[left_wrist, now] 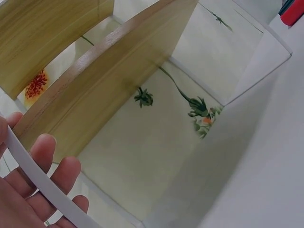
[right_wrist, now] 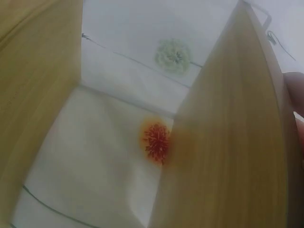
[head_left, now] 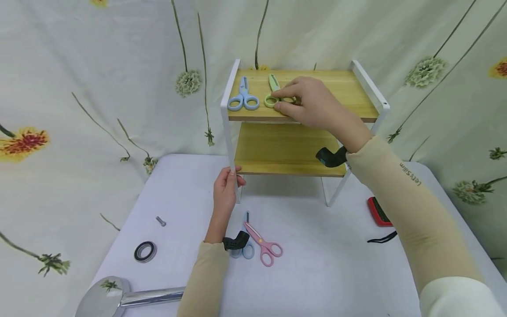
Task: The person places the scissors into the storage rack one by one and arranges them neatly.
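On top shelf (head_left: 348, 90): seemingly two scissors (head_left: 243, 97).

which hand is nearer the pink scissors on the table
Left. The left hand grips the white shelf leg just above the pink plastic scissors; the right hand is up on the top shelf.

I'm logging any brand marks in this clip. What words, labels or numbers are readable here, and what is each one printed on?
"letsSlim": printed in dark letters on the beige sleeve of the right arm, seen in the head view.
The red device on the table: no marking is readable.
The scissors, the wooden shelf and both wrist views show no text.
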{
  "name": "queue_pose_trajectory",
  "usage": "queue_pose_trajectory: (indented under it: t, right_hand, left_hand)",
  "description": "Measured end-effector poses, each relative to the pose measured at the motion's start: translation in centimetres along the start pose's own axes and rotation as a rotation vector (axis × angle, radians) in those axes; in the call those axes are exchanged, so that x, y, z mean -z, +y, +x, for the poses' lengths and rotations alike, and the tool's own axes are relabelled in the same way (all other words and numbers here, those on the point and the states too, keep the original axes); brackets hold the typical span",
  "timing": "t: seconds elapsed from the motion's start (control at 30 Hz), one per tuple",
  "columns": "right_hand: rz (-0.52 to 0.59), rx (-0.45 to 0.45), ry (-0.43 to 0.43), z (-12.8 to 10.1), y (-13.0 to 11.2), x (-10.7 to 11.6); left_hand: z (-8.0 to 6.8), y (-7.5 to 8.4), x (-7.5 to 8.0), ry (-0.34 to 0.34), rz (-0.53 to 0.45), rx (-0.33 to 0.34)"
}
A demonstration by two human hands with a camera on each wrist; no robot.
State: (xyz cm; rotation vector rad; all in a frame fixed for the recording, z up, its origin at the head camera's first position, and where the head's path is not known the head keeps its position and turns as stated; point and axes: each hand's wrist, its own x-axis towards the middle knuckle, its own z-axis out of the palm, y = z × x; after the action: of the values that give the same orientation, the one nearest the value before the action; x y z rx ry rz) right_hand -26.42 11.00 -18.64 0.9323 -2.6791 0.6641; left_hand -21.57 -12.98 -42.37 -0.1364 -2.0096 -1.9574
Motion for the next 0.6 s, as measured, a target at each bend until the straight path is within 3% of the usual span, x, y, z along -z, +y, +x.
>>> queue_pose_trajectory:
  t: [0.2, 0.47, 0.53, 0.6]
  right_hand:
    - [0.017, 0.04, 0.073, -0.3, 0.24, -0.18]
    - [0.001, 0.049, 0.095, -0.45, 0.26, -0.35]
    - [0.01, 0.07, 0.141, -0.63, 0.31, -0.48]
    - [0.052, 0.122, 0.245, -1.01, 0.44, -0.81]
  left_hand:
    - [0.14, -0.09, -0.18, 0.005, -0.012, -0.018]
    - [0.01, 0.13, -0.16, 0.003, -0.018, -0.009]
    - [-0.03, 0.1, -0.17, 0.004, -0.019, -0.005]
    - [-0.05, 0.04, -0.18, 0.004, -0.017, -0.002]
